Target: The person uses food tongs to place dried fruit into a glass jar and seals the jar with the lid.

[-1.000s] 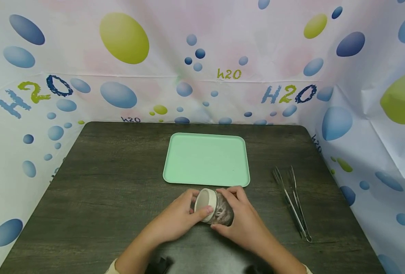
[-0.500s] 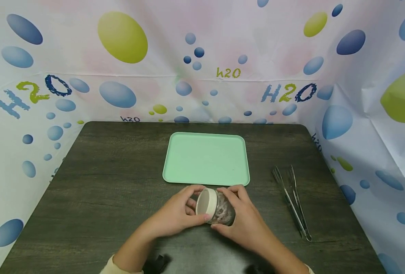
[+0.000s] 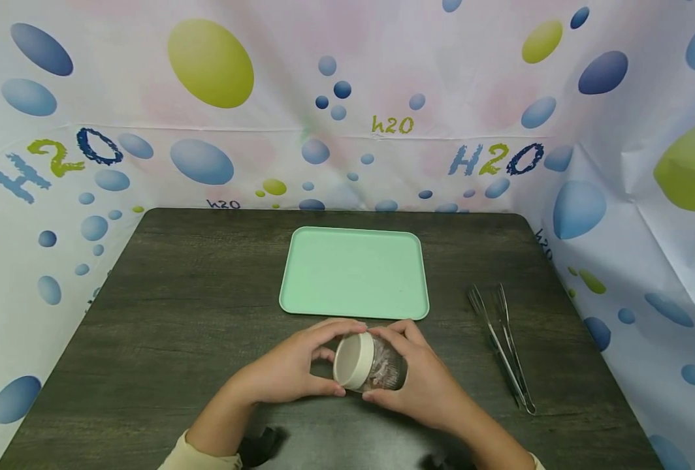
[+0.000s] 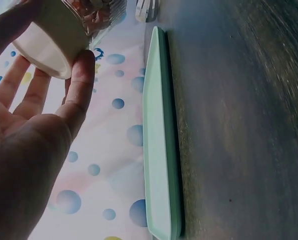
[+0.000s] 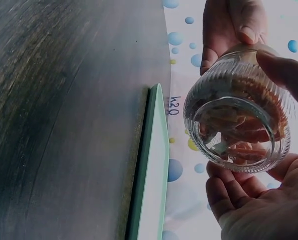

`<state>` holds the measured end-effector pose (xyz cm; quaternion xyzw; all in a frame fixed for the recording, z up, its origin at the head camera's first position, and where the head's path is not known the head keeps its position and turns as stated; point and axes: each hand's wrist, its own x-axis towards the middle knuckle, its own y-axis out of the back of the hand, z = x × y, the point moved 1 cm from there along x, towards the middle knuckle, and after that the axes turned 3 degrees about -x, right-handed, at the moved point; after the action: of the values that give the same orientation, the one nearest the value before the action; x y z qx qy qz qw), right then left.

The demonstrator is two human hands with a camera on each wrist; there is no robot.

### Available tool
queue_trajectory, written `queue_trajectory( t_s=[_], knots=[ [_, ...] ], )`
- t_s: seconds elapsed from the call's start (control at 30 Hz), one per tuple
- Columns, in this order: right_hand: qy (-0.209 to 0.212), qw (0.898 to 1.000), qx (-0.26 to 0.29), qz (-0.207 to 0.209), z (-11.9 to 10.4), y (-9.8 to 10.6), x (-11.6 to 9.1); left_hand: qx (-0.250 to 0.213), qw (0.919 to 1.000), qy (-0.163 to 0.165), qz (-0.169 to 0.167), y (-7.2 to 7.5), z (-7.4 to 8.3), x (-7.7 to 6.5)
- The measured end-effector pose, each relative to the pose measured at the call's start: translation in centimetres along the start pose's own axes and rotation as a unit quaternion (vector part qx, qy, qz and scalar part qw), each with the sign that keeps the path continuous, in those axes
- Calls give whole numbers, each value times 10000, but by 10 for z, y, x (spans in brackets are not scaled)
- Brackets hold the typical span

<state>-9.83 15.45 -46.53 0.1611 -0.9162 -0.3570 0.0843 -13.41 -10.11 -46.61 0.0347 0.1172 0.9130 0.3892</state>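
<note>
A clear ribbed glass jar (image 3: 386, 369) with a cream lid (image 3: 354, 361) is held tilted near the table's front, its lid toward the left. My right hand (image 3: 428, 382) grips the glass body between thumb and fingers. My left hand (image 3: 285, 369) has thumb and fingers spread round the rim of the lid; the left wrist view shows fingertips against the lid (image 4: 64, 35). Through the base of the jar (image 5: 238, 125), in the right wrist view, reddish-brown shapes show; whether they are contents or fingers seen through glass I cannot tell.
Just beyond the hands lies a mint-green tray (image 3: 353, 271) on the dark wooden table (image 3: 206, 281). Metal tongs (image 3: 503, 349) rest on the right, tips pointing away. A patterned sheet (image 3: 394, 78) hangs behind the table and down its sides.
My left thumb has slid off the lid's face to its lower edge, and the fingers have moved over its top. The jar has shifted slightly toward me; my right hand keeps its grip.
</note>
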Motion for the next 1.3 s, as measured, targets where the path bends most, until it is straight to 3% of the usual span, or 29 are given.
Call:
queue_trajectory(
  t_s=[0.27, 0.4, 0.53, 0.7, 1.0, 1.3],
  knots=[
    [-66, 10000, 32, -24, 0, -4, 1, 178, 9997, 156, 50, -1, -2, -3],
    [-194, 9998, -68, 38, -1, -5, 0, 238, 9970, 564, 482, -3, -1, -3],
    [-174, 9985, -455, 262, -3, -7, 0, 328, 9886, 1024, 1050, -8, 0, 0],
    [-17, 9939, -957, 550, -5, -10, -1, 259, 9847, 1396, 1016, -16, -4, 2],
    [204, 9916, -1112, 623, -4, -10, -2, 87, 9886, 1251, 838, -20, -7, 3],
    [130, 9982, -495, 313, 1, -6, -1, -117, 9953, 746, 607, -14, -11, 4]
  ],
)
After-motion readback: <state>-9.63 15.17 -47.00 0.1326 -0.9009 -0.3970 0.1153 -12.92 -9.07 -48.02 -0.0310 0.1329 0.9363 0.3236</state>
